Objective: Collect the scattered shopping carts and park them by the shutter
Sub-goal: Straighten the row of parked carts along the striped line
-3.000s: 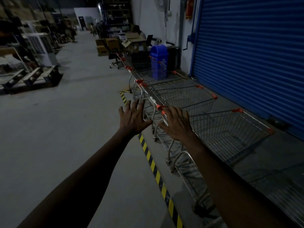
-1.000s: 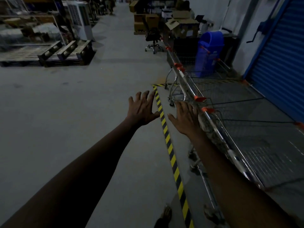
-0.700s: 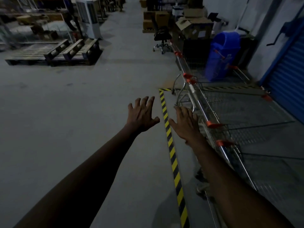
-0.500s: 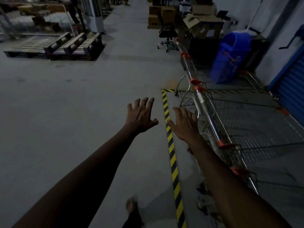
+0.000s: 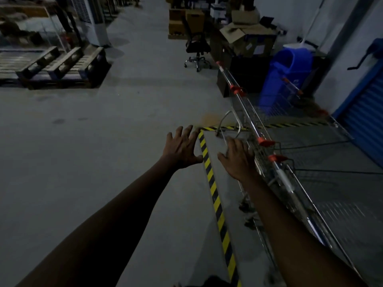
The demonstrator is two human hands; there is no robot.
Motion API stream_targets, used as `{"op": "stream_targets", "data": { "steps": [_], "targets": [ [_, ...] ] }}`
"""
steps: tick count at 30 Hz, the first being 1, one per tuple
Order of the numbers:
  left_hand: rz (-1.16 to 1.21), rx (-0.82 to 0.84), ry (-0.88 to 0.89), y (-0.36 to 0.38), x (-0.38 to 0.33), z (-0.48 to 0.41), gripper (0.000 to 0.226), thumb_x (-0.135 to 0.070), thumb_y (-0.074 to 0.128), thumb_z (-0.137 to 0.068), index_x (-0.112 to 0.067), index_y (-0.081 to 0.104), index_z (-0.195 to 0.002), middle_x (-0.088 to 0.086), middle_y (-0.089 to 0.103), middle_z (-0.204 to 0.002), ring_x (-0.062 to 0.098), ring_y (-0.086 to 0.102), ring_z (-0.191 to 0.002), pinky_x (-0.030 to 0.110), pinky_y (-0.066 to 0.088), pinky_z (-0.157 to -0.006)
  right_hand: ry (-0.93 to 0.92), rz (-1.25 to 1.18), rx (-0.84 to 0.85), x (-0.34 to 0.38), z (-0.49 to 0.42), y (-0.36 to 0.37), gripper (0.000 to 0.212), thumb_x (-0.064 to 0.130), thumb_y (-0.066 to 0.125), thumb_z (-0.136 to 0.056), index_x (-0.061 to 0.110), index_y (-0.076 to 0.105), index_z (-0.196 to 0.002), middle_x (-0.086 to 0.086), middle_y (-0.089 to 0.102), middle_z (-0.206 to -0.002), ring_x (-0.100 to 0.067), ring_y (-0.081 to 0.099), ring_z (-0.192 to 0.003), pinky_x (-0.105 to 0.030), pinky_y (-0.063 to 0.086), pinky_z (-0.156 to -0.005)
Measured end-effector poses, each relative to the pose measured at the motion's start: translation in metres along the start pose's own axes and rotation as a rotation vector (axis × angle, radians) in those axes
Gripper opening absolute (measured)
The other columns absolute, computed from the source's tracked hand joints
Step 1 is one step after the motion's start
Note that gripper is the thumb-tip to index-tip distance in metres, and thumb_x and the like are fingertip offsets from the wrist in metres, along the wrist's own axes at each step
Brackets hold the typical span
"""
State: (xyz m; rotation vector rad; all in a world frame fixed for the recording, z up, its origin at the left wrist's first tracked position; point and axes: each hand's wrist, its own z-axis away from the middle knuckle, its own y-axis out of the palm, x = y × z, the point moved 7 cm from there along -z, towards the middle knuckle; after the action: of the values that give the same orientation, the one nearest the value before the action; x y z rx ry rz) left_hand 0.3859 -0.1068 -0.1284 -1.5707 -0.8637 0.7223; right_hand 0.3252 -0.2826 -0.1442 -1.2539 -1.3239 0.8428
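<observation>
Fingers (image 5: 187,132) of the left hand (image 5: 181,151) and right hand (image 5: 238,161) were spread wide, holding nothing; the carts (image 5: 267,141) stood in a row just beside the right hand, along the shutter (image 5: 366,117). Best, I judged, to step clear and seek a stray; none showed, and the near carts were blurred.

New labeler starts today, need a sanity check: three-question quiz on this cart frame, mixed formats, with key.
1. True or false: the left hand grips a cart handle.
2. Which of these stands near the far end of the cart row? A) blue bin B) ladder C) forklift
3. Fill in: the carts stand between the striped floor tape and the blue ____.

Key: 1 false, it is open and holds nothing. 2 A. 3 shutter.
</observation>
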Motion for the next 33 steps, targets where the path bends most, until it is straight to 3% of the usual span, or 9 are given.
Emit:
{"op": "stream_targets", "data": {
  "steps": [12, 19, 26, 29, 33],
  "targets": [
    [-0.022, 0.086, 0.069, 0.069, 0.101, -0.246, 0.108, -0.073, 0.051, -0.076, -0.024, -0.005, -0.154, 0.009, 0.008, -0.161, 0.037, 0.013, -0.144, 0.058, 0.025, -0.106, 0.067, -0.085, -0.005, -0.010, -0.270, 0.076, 0.065, 0.047, 0.050, -0.094, 0.019, 0.028, -0.148, -0.006, 0.030, -0.151, -0.030, 0.028, -0.136, -0.049, 0.021, -0.109],
    [-0.016, 0.118, 0.118, 0.087, 0.154, -0.397, 0.107, -0.071, 0.053, -0.077, -0.023, -0.005, -0.154, 0.008, 0.008, -0.161, 0.035, 0.015, -0.143, 0.055, 0.028, -0.105, 0.104, -0.138, -0.008, -0.030, -0.432, 0.095, 0.064, 0.045, 0.055, -0.089, 0.021, 0.033, -0.144, -0.009, 0.038, -0.145, -0.032, 0.033, -0.133, -0.052, 0.030, -0.105],
    [-0.038, 0.156, 0.236, 0.142, 0.196, -0.537, 0.109, -0.082, 0.036, -0.072, -0.023, -0.003, -0.154, 0.010, 0.011, -0.160, 0.036, 0.018, -0.142, 0.054, 0.028, -0.103, 0.199, -0.103, 0.006, -0.067, -0.550, 0.136, 0.067, 0.050, 0.055, -0.087, 0.021, 0.034, -0.144, -0.010, 0.036, -0.147, -0.035, 0.033, -0.134, -0.055, 0.028, -0.106],
    [-0.019, 0.153, 0.301, 0.160, 0.209, -0.611, 0.110, -0.074, 0.053, -0.074, -0.025, -0.004, -0.154, 0.009, 0.010, -0.160, 0.036, 0.016, -0.142, 0.054, 0.027, -0.104, 0.267, -0.069, -0.028, -0.088, -0.595, 0.146, 0.067, 0.049, 0.057, -0.084, 0.019, 0.038, -0.141, -0.011, 0.041, -0.142, -0.036, 0.037, -0.130, -0.055, 0.033, -0.103],
    [-0.003, 0.147, 0.395, 0.170, 0.218, -0.696, 0.113, -0.075, 0.058, -0.071, -0.026, 0.001, -0.154, 0.007, 0.014, -0.160, 0.035, 0.021, -0.141, 0.053, 0.030, -0.103, 0.408, -0.089, -0.099, -0.103, -0.646, 0.148, 0.080, 0.060, 0.029, -0.073, 0.016, 0.043, -0.139, -0.013, 0.046, -0.138, -0.037, 0.043, -0.126, -0.050, 0.035, -0.099]
  ]
}}
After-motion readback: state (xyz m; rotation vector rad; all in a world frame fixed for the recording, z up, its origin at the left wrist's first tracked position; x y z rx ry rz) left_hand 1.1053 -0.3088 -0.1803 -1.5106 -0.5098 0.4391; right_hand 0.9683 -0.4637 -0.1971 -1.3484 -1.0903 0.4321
